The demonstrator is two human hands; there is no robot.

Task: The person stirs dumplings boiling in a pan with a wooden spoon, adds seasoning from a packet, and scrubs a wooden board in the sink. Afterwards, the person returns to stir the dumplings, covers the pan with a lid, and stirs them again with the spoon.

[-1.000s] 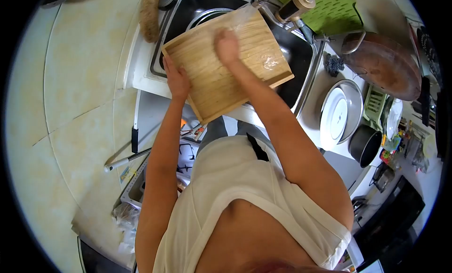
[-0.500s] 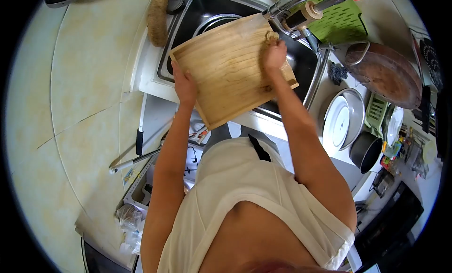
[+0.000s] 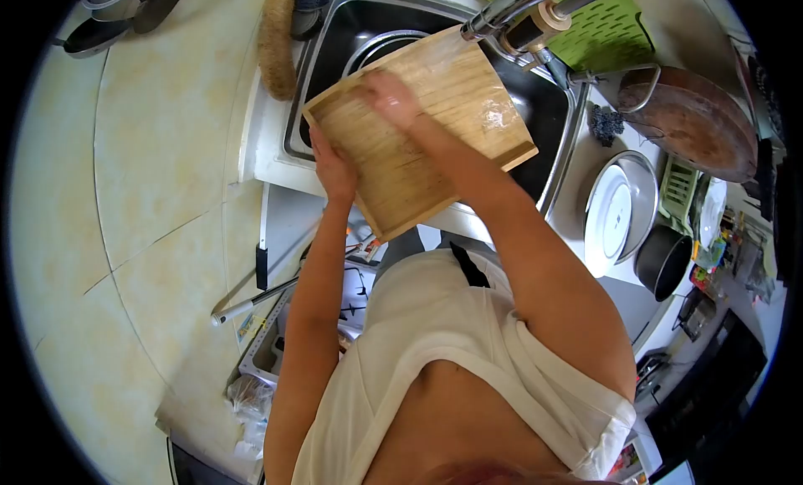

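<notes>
A wet wooden board (image 3: pixel 427 150) with raised edges is held tilted over the sink (image 3: pixel 552 163), under the faucet (image 3: pixel 502 16). Water lands on its far edge, and a wet patch shines on its right side. My left hand (image 3: pixel 336 171) grips the board's left edge, the thumb lying along the inner side. On the board's upper left surface is my right hand (image 3: pixel 391 98), smeared by motion. Whether anything is under its fingers cannot be seen.
Left of the sink lies a long brown loofah-like roll (image 3: pixel 278 46). To the right are a dark scouring pad (image 3: pixel 606 125), a round wooden board (image 3: pixel 694 121), a white plate (image 3: pixel 608 221) in a metal bowl (image 3: pixel 640 192), and a black pot (image 3: pixel 663 263). A green mat (image 3: pixel 606 33) leans behind the faucet.
My right hand has swept from the board's right side across to its upper left. The left hand keeps its hold on the edge. The view has shifted slightly.
</notes>
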